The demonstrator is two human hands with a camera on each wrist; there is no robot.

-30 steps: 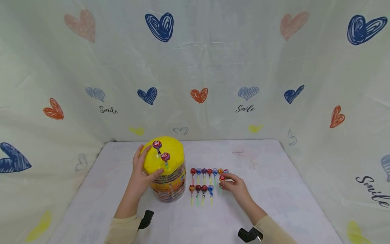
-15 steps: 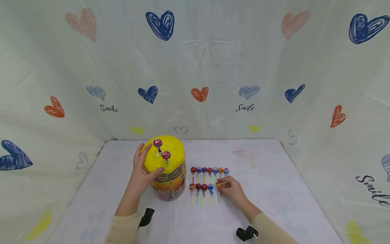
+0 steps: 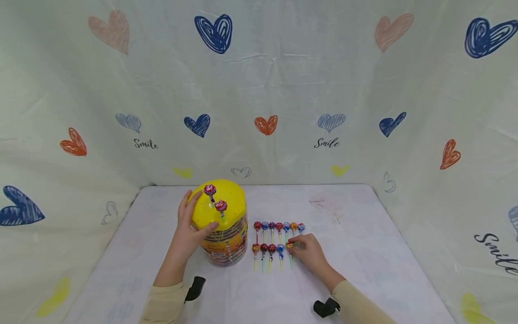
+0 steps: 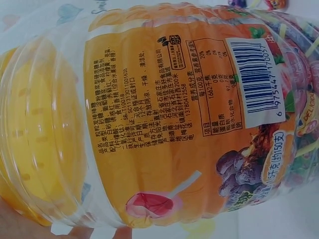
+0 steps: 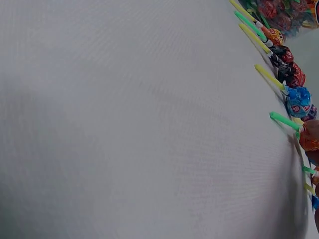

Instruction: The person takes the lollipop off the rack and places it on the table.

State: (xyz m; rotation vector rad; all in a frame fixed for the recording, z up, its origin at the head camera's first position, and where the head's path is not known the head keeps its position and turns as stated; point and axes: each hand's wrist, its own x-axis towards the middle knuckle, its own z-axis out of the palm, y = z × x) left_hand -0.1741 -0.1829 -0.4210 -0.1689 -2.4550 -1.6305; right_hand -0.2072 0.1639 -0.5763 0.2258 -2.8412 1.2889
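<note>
A large clear plastic jar [image 3: 224, 247] with a yellow lid [image 3: 232, 204] stands on the table, full of lollipops. My left hand [image 3: 192, 234] holds it at the lid, thumb across the front edge and fingers on the far left side. Two lollipops [image 3: 221, 206] stick up from the lid. My right hand [image 3: 311, 254] pinches a lollipop [image 3: 289, 245] with a green stick [image 5: 284, 121], at the right end of the nearer row. That row also has a blue-wrapped lollipop [image 3: 280, 248] just left of it. The left wrist view shows the jar's orange printed label [image 4: 149, 124].
Behind the nearer row lies a second row of several lollipops [image 3: 279, 226], heads pointing away. Both rows are right of the jar on a white-covered table [image 3: 348, 252]. A curtain [image 3: 291, 99] printed with hearts hangs around the back and sides.
My right hand has brought its lollipop left and down to the end of the nearer row, laying it alongside the blue-wrapped one. The left hand and jar have stayed in place.
</note>
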